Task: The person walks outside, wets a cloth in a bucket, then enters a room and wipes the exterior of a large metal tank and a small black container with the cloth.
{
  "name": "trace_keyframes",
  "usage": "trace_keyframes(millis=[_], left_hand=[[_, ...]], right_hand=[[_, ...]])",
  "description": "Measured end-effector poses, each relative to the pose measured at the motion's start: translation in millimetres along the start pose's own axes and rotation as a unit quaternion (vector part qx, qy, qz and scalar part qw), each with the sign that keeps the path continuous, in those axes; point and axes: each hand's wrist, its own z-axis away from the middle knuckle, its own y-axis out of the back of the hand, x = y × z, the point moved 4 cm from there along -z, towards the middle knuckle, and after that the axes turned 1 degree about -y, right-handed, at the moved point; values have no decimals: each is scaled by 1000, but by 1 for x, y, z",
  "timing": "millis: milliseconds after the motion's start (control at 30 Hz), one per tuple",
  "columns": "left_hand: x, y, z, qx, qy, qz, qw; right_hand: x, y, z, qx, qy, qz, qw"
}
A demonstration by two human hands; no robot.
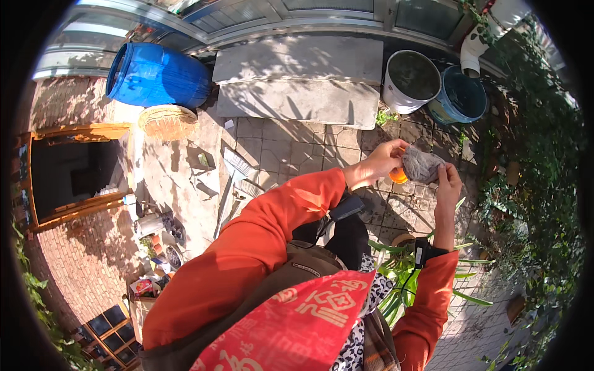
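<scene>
Out in front of me, to the right, both hands are raised above the paving. My left hand (379, 162) grips a round orange object (398, 176), mostly hidden by my fingers and a crumpled grey cloth (421, 166). I cannot tell whether the cloth covers the orange object or is only pressed against it. The cloth's right edge is pinched between the thumb and fingers of my right hand (449, 180). A red printed bag or cloth (320, 320) with pale characters lies across my front.
Concrete steps (297, 102) lead to the doors ahead, flanked by a blue barrel (160, 76) on its side, a white bucket (408, 99) and a blue bucket (459, 111). Left are a woven basket (168, 123) and a broom (237, 163). A long-leaved plant (403, 287) grows beneath my right arm.
</scene>
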Motion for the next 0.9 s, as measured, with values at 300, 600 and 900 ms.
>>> trace_keyframes(millis=[300,600,900], left_hand=[[19,116,172,98,-112,-168,974],[-5,177,324,71,-192,247,947],[-13,177,453,405,-217,-167,872]], right_hand=[[-69,-174,63,-80,158,295,939],[-78,-355,281,-450,164,205,854],[-68,-469,371,-613,487,216,584]])
